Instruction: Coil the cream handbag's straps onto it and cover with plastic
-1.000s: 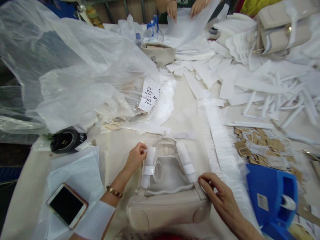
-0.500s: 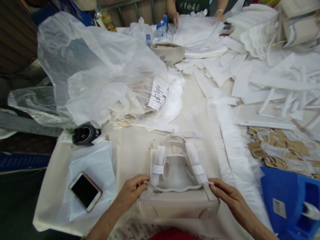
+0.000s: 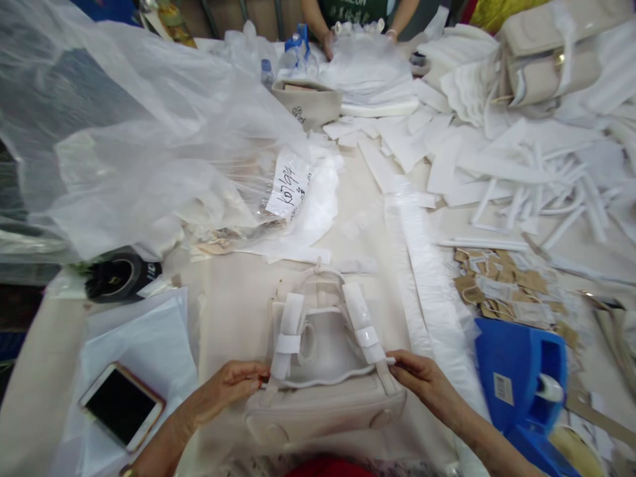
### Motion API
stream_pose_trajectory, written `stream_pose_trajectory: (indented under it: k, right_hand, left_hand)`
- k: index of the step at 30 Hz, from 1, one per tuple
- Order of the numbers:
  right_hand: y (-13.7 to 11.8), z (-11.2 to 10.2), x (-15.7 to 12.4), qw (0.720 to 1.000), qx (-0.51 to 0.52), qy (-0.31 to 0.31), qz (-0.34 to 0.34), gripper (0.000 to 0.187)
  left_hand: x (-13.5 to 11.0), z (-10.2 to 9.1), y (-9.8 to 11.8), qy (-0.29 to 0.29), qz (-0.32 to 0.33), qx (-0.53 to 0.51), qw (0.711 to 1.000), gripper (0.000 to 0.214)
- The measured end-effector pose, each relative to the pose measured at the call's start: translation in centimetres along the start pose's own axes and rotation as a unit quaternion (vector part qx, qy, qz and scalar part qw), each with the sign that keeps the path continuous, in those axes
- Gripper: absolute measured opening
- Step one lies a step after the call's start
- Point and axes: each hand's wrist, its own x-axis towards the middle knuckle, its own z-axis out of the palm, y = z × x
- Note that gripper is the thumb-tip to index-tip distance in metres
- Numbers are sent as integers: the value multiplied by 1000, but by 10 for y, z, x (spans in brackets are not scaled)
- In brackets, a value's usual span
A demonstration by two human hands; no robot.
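Observation:
A cream handbag [image 3: 325, 411] lies on the table in front of me, its bottom edge toward me. White protective wrapping [image 3: 290, 324] covers parts of its two straps, and a wavy-edged flap [image 3: 322, 348] shows between them. With fingers closed, my left hand [image 3: 226, 391] pinches the bag's left side edge, near the end of the flap. On the opposite side, my right hand [image 3: 422, 381] grips the right edge between thumb and fingers. What lies right under the fingertips is partly hidden.
Left are a phone [image 3: 122, 405] on white sheets [image 3: 171, 331] and a large plastic bag [image 3: 149, 152]. Right are a blue dispenser [image 3: 511, 371], paper tags [image 3: 501, 281] and white foam pieces [image 3: 527, 172]. Across the table, a co-worker's hands [image 3: 328, 45] handle plastic.
The whole view has swung to the right, so the table's things appear farther left. The handbag looks slightly turned, and both my hands stay at its sides.

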Motion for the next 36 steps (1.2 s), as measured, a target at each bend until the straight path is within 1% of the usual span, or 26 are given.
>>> stream_pose_trajectory:
  k: [3, 6, 8, 10, 11, 12, 13, 14, 16, 17, 18, 20, 22, 26, 30, 32, 34, 36]
  right_hand:
    - [3, -1, 2, 1000, -1, -6, 5, 38]
    - [5, -2, 3, 1000, -9, -13, 5, 37]
    - [5, -3, 3, 1000, -9, -18, 5, 37]
    - [3, -3, 3, 1000, -8, -22, 7, 36]
    - [2, -3, 3, 1000, -7, -24, 8, 35]
    - [1, -3, 3, 1000, -6, -26, 9, 34]
    - [0, -3, 3, 1000, -5, -27, 8, 33]
    - [0, -3, 2, 1000, -1, -27, 7, 31]
    - [1, -1, 2, 1000, 13, -6, 13, 29]
    - [3, 0, 2, 999, 21, 17, 23, 29]
    - [6, 2, 2, 998, 31, 44, 36, 30]
    - [11, 6, 5, 992, 50, 99, 60, 32]
    - [15, 8, 10, 986, 65, 140, 66, 35]
    - [9, 10, 25, 972, 83, 211, 62, 41]
    - [-1, 14, 43, 962, 43, 265, 46, 49]
    - [0, 18, 50, 961, 22, 274, 31, 41]
    - [3, 21, 56, 963, 7, 269, 18, 33]
    - [7, 23, 60, 967, -2, 253, 6, 34]
  left_hand:
    - [4, -2, -8, -21, 1, -37, 999, 41]
    - [5, -3, -10, -6, 15, -26, 1000, 35]
    - [6, -1, -5, 1, 34, 21, 999, 31]
    - [8, 1, 3, -19, 47, 64, 997, 29]
    - [9, 3, 8, -31, 46, 75, 996, 27]
    - [10, 5, 12, -26, 38, 79, 996, 27]
    - [11, 8, 16, -1, 29, 80, 996, 26]
    - [13, 10, 18, 43, 21, 81, 996, 27]
    - [19, 15, 19, 157, 23, 86, 984, 31]
    - [23, 18, 19, 211, 32, 93, 973, 33]
    - [28, 20, 19, 253, 45, 101, 961, 35]
    - [38, 24, 19, 319, 68, 119, 938, 36]
    - [48, 27, 23, 368, 86, 140, 915, 36]
    - [61, 31, 35, 415, 109, 171, 887, 26]
    - [70, 32, 41, 438, 104, 185, 874, 13]
    - [72, 33, 43, 433, 95, 191, 876, 15]
    - [73, 33, 46, 418, 84, 199, 883, 16]
    - [74, 33, 49, 398, 69, 207, 891, 18]
